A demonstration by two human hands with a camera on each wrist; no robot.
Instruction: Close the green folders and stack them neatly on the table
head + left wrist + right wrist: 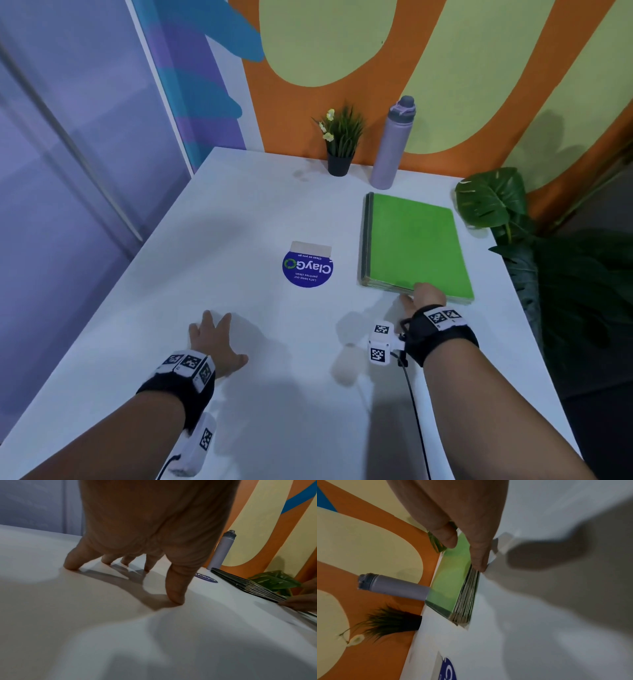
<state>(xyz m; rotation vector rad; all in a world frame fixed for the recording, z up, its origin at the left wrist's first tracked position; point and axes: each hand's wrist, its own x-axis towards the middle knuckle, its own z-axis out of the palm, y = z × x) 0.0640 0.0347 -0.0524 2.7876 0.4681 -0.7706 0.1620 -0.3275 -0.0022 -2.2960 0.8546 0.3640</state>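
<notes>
A pile of closed green folders (414, 246) lies flat on the right half of the white table (239, 212), edges roughly flush. Its dark spines (248, 586) show in the left wrist view, and its green cover (452, 581) in the right wrist view. My right hand (424, 296) is at the pile's near edge. There its thumb (479, 555) lies against the stacked edges and a fingertip (450, 540) touches the top cover. My left hand (215, 339) rests on bare table to the left, spread fingertips (72, 565) pressing down and holding nothing.
A lilac water bottle (394, 144) and a small potted plant (340, 144) stand at the back edge by the wall. A round blue sticker (307, 267) sits mid-table. Large green leaves (489, 198) overhang the right edge.
</notes>
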